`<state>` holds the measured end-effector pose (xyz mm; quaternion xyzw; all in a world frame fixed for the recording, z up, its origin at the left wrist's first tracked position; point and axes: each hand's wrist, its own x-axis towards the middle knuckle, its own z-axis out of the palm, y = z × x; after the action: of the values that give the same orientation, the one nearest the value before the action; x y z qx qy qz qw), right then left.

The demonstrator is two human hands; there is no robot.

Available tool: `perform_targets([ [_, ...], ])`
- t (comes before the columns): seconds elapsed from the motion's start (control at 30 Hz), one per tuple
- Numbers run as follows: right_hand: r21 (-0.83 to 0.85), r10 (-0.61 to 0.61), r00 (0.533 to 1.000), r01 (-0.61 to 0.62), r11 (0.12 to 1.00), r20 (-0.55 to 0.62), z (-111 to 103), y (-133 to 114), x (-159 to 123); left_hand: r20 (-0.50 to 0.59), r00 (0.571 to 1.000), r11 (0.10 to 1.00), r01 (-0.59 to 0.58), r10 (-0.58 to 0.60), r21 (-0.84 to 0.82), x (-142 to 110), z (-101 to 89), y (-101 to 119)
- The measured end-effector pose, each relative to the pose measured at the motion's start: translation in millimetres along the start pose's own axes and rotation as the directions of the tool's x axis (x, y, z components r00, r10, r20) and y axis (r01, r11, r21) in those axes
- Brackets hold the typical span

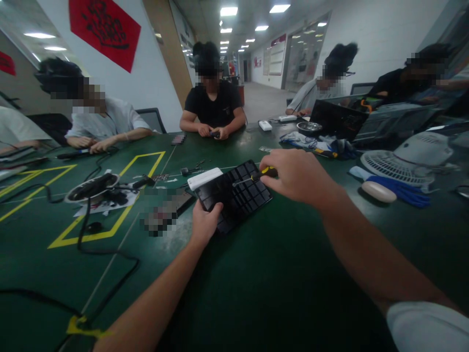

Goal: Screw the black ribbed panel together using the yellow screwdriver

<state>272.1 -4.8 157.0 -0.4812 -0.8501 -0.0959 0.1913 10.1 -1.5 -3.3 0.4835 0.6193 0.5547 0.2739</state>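
Note:
A flat black tray (244, 193), divided into many small square compartments, lies tilted in front of me. My left hand (206, 222) is closed on its near left edge, with the thumb on top and the other fingers hidden. A screwdriver (252, 178) with a black and yellow handle is in my right hand (293, 173), gripped between thumb and fingers. Its metal shaft points left over the compartments; whether the tip touches anything, I cannot tell. Against the tray's far left edge is a white box-like object (205, 178).
Left of the tray are a blurred-out flat object (161, 217), a dish of black parts (93, 187) and black cables (82, 247). On the right lie a white fan (397, 159), blue gloves (403, 190) and a computer mouse (378, 192). Several people sit around the green table (274, 283).

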Motion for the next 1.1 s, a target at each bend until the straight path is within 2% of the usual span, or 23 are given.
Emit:
perform_targets([
  [0.17,-0.049,0.113,0.993,-0.111,0.993,0.041,6,3,6,-0.009,1.000,0.999,0.026,-0.026,-0.031,8,11.7,5],
  [0.33,0.003,0.183,0.983,-0.183,0.983,0.027,16,9,14,-0.029,0.999,0.998,0.025,-0.027,-0.063,13,22.0,1],
  [0.53,0.040,0.118,0.991,-0.121,0.992,0.068,16,10,14,-0.015,1.000,0.995,0.020,-0.021,-0.093,10,21.0,-2],
  [0.77,0.017,0.016,0.999,-0.017,1.000,0.039,21,16,12,0.110,0.994,0.996,0.022,-0.012,-0.086,11,18.1,-3],
  [0.93,0.026,0.024,1.000,-0.025,0.999,0.010,23,19,13,0.119,0.992,0.997,0.058,-0.050,-0.060,12,17.5,-1],
  [1.1,0.045,0.040,0.999,-0.039,0.998,-0.020,24,19,15,0.150,0.989,0.993,0.032,-0.015,-0.115,11,18.0,-3],
])
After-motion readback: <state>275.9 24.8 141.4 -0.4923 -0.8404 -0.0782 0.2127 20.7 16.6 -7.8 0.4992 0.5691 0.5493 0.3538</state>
